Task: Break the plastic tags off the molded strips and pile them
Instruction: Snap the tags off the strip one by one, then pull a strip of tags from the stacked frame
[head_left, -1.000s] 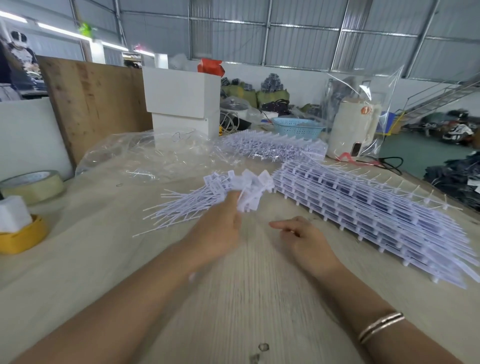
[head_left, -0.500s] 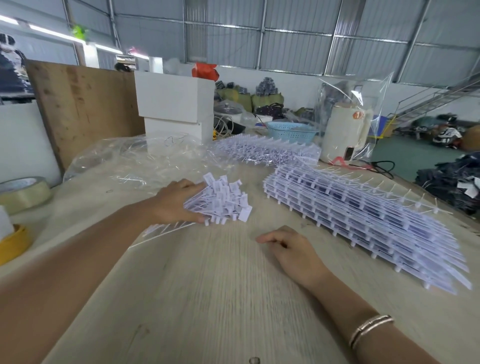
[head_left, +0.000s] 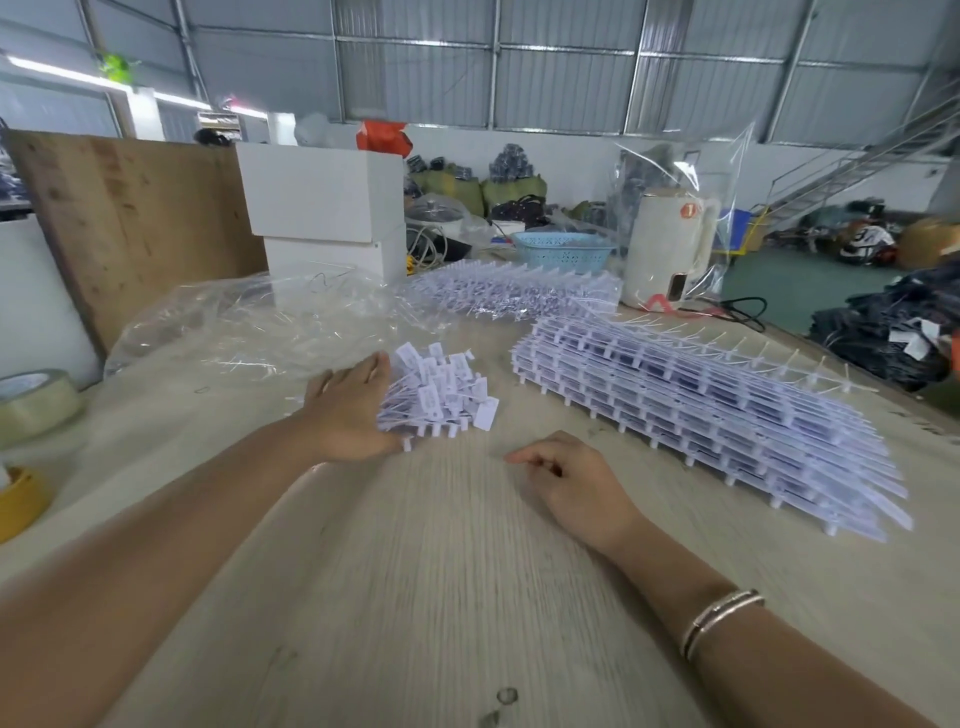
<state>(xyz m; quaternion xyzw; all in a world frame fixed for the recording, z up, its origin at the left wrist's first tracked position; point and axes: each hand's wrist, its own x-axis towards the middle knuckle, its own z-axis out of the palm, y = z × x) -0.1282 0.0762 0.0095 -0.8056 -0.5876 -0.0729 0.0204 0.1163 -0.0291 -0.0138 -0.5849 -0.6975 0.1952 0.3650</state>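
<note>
Head view: the left hand (head_left: 347, 410) lies with fingers extended, flat on the thin stems of the pile of tags (head_left: 441, 389), small white rectangular plastic tags fanned toward the right. The right hand (head_left: 569, 480) rests on the worktop (head_left: 441, 597) with fingers loosely curled, holding nothing. Just right of it lies a stack of molded strips (head_left: 701, 410), a ribbed white lattice running diagonally toward the worktop's right edge. A second stack of strips (head_left: 514, 291) lies farther back, beside a crinkled clear plastic bag (head_left: 260, 322). Pale wood-grain worktop lies bare between the forearms, toward the near edge.
</note>
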